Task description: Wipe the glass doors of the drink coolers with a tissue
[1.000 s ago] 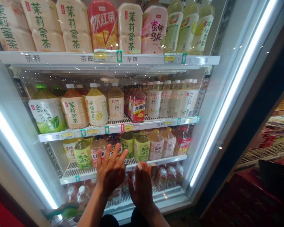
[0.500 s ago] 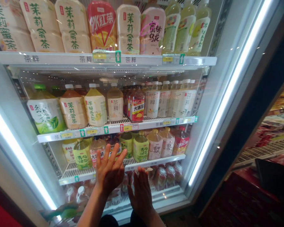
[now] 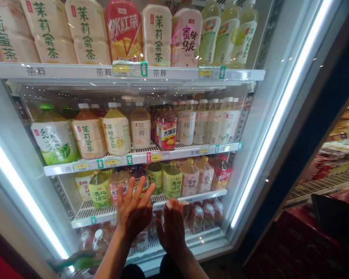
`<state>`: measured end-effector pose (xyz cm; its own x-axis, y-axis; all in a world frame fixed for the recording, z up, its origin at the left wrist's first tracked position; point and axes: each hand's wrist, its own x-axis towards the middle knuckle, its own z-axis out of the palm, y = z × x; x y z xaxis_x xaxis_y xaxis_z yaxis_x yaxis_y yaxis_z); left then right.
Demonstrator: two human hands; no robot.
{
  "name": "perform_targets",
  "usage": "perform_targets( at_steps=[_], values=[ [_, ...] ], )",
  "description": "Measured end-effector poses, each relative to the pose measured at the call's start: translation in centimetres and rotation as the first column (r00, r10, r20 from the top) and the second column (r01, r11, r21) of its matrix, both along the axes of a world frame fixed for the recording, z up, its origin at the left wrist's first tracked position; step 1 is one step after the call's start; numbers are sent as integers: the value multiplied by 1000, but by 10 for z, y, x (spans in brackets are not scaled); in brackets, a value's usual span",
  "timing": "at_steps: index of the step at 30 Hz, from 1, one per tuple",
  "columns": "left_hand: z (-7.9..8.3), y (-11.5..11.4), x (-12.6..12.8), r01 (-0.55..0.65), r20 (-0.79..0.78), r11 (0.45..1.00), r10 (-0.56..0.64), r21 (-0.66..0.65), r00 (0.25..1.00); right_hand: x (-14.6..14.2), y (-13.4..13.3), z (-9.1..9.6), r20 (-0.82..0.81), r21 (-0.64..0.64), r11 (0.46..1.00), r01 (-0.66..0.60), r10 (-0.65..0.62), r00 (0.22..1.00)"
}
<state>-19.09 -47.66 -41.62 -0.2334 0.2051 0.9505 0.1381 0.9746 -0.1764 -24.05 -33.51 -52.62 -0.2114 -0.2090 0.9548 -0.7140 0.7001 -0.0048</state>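
My left hand (image 3: 135,211) is open with its fingers spread, palm toward the glass door of a drinks cooler. It appears to rest on the glass, in front of dark iced-tea bottles. Just right of it, my right hand (image 3: 172,228) is raised lower down with its fingers together. At those fingertips is a thin white piece, like a tissue (image 3: 185,202), held against the glass; most of it is hidden behind the fingers. Behind the hands stand a green tea bottle (image 3: 172,182) and pink-labelled bottles (image 3: 189,178) on the third shelf.
Large bottles (image 3: 157,37) line the top shelf (image 3: 128,71), and smaller ones (image 3: 116,131) the second. More bottles (image 3: 197,217) lie at the bottom. Bright light strips (image 3: 282,116) run down both sides. On the right are a dark flat object (image 3: 334,217) and racks of goods (image 3: 331,166).
My right hand has shifted slightly up and its fingertips have curled more around the white piece. My left hand stays in place. The view has moved very slightly.
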Motion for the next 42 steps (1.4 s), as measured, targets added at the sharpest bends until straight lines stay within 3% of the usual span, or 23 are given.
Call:
perform_targets(
  at_steps=[1, 3, 7, 9, 11, 16, 18, 20, 23, 25, 27, 32, 34, 36, 40, 42],
  values=[
    [0, 0, 0, 0, -2, 1000, 0, -2, 1000, 1, 2, -6, 5, 8, 1000, -1, 1, 1000],
    [1, 1, -1, -2, -7, 1000, 2, -2, 1000, 1, 1, 0, 9, -7, 1000, -4, 4, 1000],
    [1, 1, -1, -1, -13, 1000, 1, 7, 1000, -8, -10, 60, 7, -118, 993, -23, 24, 1000],
    [2, 1, -1, 0, -18, 1000, 0, 4, 1000, -12, -13, 80, 3, -150, 988, -38, 39, 999],
    [2, 1, -2, 3, -22, 1000, -3, -5, 1000, -11, -13, 75, -13, -145, 989, -41, 39, 999],
    [0, 1, -2, 1, -8, 1000, -1, 5, 1000, 2, 1, 1, 12, -70, 998, -12, 13, 1000],
    [0, 1, -1, -1, -5, 1000, 1, 2, 1000, 4, 5, -9, 13, -54, 998, -15, 16, 1000],
    [0, 1, -1, -5, -14, 1000, 5, -1, 1000, 2, 3, 7, 18, -62, 998, -11, 12, 1000],
    [1, 1, -2, -5, -24, 1000, 5, 4, 1000, -8, -5, 54, 1, -111, 994, -16, 16, 1000],
    [1, 1, -2, 0, -22, 1000, 0, 11, 1000, -13, -10, 75, -14, -130, 991, -19, 18, 1000],
    [1, 1, -2, 2, -16, 1000, -2, 12, 1000, -13, -11, 73, -33, -129, 992, -16, 12, 999],
    [0, 2, -1, -4, -14, 1000, 4, 16, 1000, 3, 0, 4, -7, -52, 999, -7, 7, 1000],
    [0, 2, -1, 2, -17, 1000, -2, 16, 1000, 5, 2, -5, 0, -32, 999, -9, 9, 1000],
    [1, 2, -1, 2, -17, 1000, -2, 14, 1000, 2, 2, 9, -5, -45, 999, -4, 4, 1000],
    [3, 3, -1, 7, -26, 1000, -7, 13, 1000, -15, -5, 60, -24, -115, 993, 10, -13, 1000],
    [3, 3, -1, 11, -28, 1000, -11, 8, 1000, -18, -5, 65, -26, -129, 992, 13, -16, 1000]
  ],
)
